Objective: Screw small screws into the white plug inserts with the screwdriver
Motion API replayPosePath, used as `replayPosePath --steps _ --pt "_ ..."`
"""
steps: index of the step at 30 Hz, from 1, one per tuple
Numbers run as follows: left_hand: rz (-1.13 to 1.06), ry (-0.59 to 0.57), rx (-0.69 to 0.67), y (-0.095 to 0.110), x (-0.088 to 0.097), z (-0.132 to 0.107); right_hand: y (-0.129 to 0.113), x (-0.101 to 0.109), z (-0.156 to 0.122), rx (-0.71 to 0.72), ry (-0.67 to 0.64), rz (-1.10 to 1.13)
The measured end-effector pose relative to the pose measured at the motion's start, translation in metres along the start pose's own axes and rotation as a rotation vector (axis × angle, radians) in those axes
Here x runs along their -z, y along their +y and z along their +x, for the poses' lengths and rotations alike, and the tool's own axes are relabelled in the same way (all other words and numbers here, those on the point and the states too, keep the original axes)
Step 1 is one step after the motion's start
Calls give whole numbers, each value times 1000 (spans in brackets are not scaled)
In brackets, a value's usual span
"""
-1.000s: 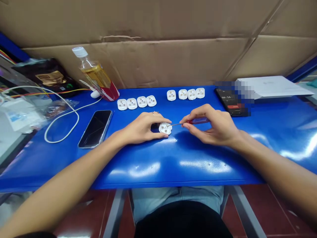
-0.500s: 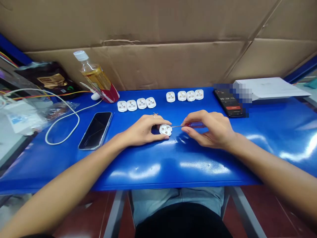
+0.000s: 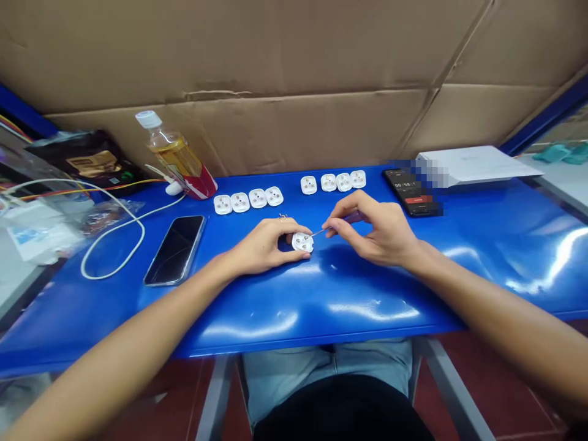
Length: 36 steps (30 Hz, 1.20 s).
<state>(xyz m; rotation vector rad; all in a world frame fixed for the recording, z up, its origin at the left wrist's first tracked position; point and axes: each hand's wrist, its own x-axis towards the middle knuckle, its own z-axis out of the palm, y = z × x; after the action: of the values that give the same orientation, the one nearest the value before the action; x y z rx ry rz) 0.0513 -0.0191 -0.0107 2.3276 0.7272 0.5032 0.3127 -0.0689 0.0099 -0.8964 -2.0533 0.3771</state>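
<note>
Left hand (image 3: 264, 245): lies palm down on the table. Its grip is narrow and closed on the white plug piece, thumb on the near side and fingertips on the far side.
Ring (image 3: 282, 217): sits on one finger of the left hand.
White plug piece (image 3: 302, 242): sits on the blue table (image 3: 331, 300) near its middle, between the two hands. The face with the metal contacts is turned up.
Right hand (image 3: 381, 229): is just to the right of the piece, its grip pinched on the screwdriver handle between thumb and fingers.
Screwdriver (image 3: 349, 217): the reddish handle is mostly hidden in the fingers. The thin metal shaft slants down and to the left, with its tip at the upper face of the plug piece. Whether the tip sits in a screw is too small to tell.
Left row of four white pieces (image 3: 248, 200): lies side by side behind the left hand, well apart from it.
Right row of four white pieces (image 3: 333, 182): lies further back, behind the right hand.
Dark phone (image 3: 175, 249): lies flat to the left of the left hand, screen blank.
Second phone (image 3: 410, 191): lies at the back right, showing a timer.
Bottle (image 3: 177, 156): leans at the back left, holding amber liquid, with a white cap.
White cable (image 3: 114, 245): loops over the left end of the table.
White box (image 3: 473, 164): lies flat at the back right, just beside the second phone.
Cardboard (image 3: 294, 73): forms a wall behind the table.
</note>
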Motion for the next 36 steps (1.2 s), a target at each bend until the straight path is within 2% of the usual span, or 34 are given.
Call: replayPosePath --steps 2,6,8,11,13,16,18,21,24,26,28,30,33,36 --pt "5 -2 -2 0 0 0 0 -1 1 6 37 -33" --pt "10 -2 5 0 0 0 0 -1 1 14 -21 40" --pt "13 -5 7 0 0 0 0 -1 1 -13 -8 74" --pt "12 -5 0 0 0 -1 1 -1 -1 -3 37 -24" --pt "7 -5 -3 -1 0 -1 2 0 -2 13 11 -58" --pt "0 -7 -9 -1 -1 0 2 1 -3 -22 -49 36" --pt "-3 -8 -13 -1 -1 0 1 1 -3 -34 -35 27" --pt "1 -14 -14 -1 0 0 -1 2 -3 19 -9 -98" --pt "-11 -12 -12 -1 0 0 -1 3 -4 70 -95 -64" --pt "-16 -14 -10 -2 0 0 1 3 -4 31 -111 -41" --pt "-10 -17 -9 -2 1 -1 3 3 -4 -15 -64 -86" --pt "-3 -14 -4 -2 1 -1 5 4 -4 -6 -40 -112" --pt "2 -14 3 -1 1 0 6 6 -4 31 -74 -49" --pt "-1 -24 -2 -1 1 0 7 6 -4 -21 -61 -47"
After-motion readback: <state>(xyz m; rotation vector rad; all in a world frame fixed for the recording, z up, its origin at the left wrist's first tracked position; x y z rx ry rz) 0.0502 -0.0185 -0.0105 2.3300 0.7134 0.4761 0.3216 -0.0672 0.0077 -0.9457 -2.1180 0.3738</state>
